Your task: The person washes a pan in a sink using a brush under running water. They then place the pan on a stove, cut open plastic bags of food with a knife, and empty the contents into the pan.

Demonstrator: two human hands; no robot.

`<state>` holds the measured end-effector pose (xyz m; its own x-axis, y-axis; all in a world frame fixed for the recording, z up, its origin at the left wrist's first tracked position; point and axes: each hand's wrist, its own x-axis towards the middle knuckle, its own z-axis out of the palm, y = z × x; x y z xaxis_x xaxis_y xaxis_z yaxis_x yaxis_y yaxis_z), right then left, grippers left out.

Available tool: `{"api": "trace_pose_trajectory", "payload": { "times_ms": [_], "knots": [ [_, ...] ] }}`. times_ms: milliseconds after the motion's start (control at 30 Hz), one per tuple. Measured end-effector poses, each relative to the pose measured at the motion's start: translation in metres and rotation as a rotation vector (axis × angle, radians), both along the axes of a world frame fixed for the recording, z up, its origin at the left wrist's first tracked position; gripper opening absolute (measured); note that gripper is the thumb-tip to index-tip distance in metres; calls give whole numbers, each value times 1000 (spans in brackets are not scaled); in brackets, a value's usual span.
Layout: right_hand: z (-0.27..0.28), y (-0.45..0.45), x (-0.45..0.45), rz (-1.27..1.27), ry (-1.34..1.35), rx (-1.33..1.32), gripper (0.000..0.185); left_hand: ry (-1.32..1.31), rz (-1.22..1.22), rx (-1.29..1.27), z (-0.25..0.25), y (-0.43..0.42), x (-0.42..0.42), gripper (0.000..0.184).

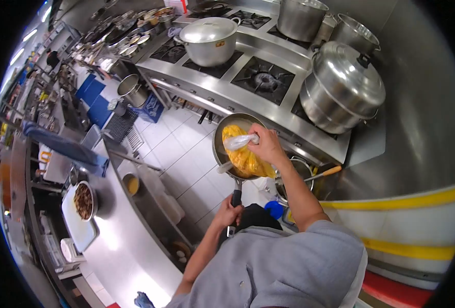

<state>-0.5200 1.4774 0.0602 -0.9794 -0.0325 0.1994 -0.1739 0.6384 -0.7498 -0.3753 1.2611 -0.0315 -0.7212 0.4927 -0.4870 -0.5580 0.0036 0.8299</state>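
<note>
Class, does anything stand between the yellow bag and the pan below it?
Nothing visible does. The right hand holds the yellow bag by its gathered top over the pan, whose handle the left hand grips. A pale object shows beside the bag; the bag's underside is hidden.

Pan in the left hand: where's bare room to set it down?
For the pan: front burner between the aluminium pot and the domed steel pot; also the steel counter beside the white board and food bowl. Crowded: upper left, packed with cookware.
</note>
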Motion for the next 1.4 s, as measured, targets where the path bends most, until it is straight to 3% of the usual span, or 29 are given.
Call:
{"api": "trace_pose_trajectory", "payload": {
  "times_ms": [200, 233, 333, 500, 667, 900, 967, 1000, 1067, 1133, 1167, 1200, 1267, 1300, 1333, 1367, 1400],
  "knots": [
    [60, 47, -136, -90, 17, 122, 23, 87, -146, 57, 12, 12, -171, 13],
    [66, 55, -162, -95, 179, 118, 23, 90, -166, 60, 16, 17, -202, 13],
    [96, 82, -228, -203, 123, 242, 25, 95, -235, 140, -7, 41, -287, 15],
    [122, 118, -319, -299, 205, 431, 24, -68, -298, 327, -26, 79, -404, 19],
    [122, 136, -384, -440, 62, 468, 25, -205, -405, 384, -41, 118, -474, 17],
    [56, 147, -461, -569, -67, 553, 35, -261, -471, 401, -40, 139, -506, 14],
    [4, 152, -481, -499, -278, 697, 47, -152, -483, 383, -40, 133, -511, 25],
    [-38, 163, -487, -429, -256, 781, 48, -22, -577, 405, -72, 143, -506, 31],
    [-75, 187, -470, -335, -486, 565, 51, 174, -634, 200, -70, 134, -506, 50],
    [-128, 183, -502, -347, -477, 804, 54, 277, -683, -48, -61, 109, -507, 71],
    [-181, 235, -524, -272, -332, 881, 55, 198, -547, -64, -66, 86, -500, 67],
    [-185, 241, -527, -252, -283, 834, 54, 139, -440, -69, -70, 70, -491, 64],
    [-202, 262, -542, -227, -284, 676, 52, 490, -240, -192, -112, 23, -476, 72],
    [-144, 209, -520, -193, -323, 665, 50, 339, -90, -240, -106, -16, -461, 59],
    [-162, 215, -529, -254, -407, 727, 56, 193, 82, -269, -98, -55, -446, 48],
    [-162, 211, -528, -267, -334, 799, 56, 128, 302, -290, -133, -88, -424, 47],
    [-99, 133, -489, -531, -334, 938, 52, 60, 474, -450, -125, -125, -396, 51]
  ]
}}
